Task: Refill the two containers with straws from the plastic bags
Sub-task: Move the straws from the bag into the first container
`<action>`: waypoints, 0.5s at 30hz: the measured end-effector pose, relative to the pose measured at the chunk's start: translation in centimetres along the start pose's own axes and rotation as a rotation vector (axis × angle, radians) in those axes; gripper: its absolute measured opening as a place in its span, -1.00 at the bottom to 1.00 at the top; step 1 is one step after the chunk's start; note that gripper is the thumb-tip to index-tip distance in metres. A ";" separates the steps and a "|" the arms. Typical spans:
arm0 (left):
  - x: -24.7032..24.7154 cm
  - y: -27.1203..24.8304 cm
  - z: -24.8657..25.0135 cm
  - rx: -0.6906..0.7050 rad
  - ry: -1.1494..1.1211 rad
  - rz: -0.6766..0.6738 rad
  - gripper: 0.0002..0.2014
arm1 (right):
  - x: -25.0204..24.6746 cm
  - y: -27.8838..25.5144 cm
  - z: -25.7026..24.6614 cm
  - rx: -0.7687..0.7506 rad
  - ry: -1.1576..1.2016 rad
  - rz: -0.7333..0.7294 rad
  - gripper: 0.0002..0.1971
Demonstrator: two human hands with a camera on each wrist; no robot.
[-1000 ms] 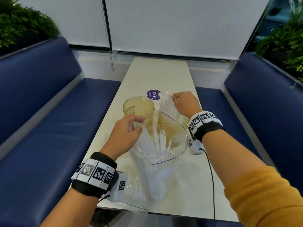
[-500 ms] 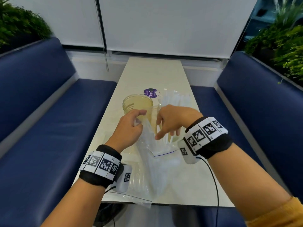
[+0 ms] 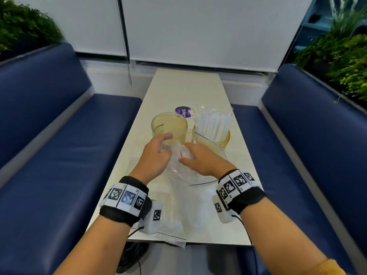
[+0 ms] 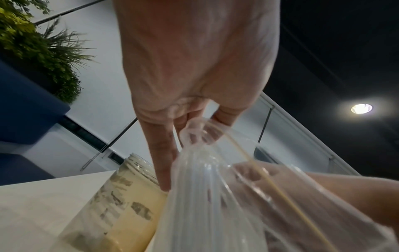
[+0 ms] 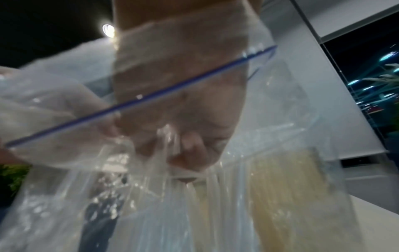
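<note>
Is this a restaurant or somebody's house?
Probably a café or restaurant booth: blue padded benches face each other across a narrow table, and jars hold straws for customers.

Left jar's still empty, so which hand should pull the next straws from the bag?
Right, probably. The right hand already reaches into the bag mouth among the straws, while the left hand grips the bag's edge beside the empty jar.

Clear crinkled glossy plastic bag (image 3: 184, 175), translucent yellowish jar (image 3: 168, 126), smooth pale tabletop (image 3: 184, 86), matt navy upholstered benches (image 3: 59, 155)
</note>
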State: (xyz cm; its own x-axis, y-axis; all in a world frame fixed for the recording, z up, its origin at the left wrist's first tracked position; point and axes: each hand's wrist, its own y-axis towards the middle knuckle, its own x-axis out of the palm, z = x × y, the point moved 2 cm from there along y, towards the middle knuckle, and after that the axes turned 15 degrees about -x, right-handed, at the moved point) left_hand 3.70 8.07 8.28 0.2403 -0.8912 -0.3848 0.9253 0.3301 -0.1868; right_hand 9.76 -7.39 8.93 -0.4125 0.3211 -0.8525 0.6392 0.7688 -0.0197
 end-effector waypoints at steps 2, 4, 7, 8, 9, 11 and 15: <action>0.0 -0.2 0.0 -0.002 0.025 0.028 -0.51 | -0.6 -0.1 -0.2 -0.005 0.007 0.043 -0.46; 0.2 -0.3 0.0 0.018 0.060 0.016 -0.33 | -1.7 0.0 -0.4 -0.020 0.007 0.069 -0.47; 0.8 -0.6 0.2 0.069 0.138 0.026 -0.12 | -3.5 0.5 -0.8 -0.049 -0.002 0.106 -0.39; 1.1 -0.6 0.3 0.075 0.160 0.044 -0.11 | -4.0 0.8 -1.0 -0.079 -0.003 0.136 -0.41; 1.5 -0.7 0.4 0.076 0.180 0.064 -0.11 | -4.5 1.1 -1.4 -0.117 0.004 0.170 -0.44; 2.0 -0.7 0.7 0.059 0.215 0.101 -0.16 | -5.5 1.5 -2.4 -0.185 0.025 0.238 -0.49; 2.8 -0.6 1.0 0.015 0.157 0.121 -0.41 | -6.6 1.7 -3.9 -0.307 0.091 0.356 -0.74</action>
State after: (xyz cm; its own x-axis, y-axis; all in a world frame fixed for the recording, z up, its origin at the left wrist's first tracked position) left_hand 4.13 5.06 8.17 0.3026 -0.7855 -0.5398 0.8968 0.4264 -0.1179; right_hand 11.02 -6.07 16.54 -0.2665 0.6306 -0.7289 0.5354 0.7257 0.4321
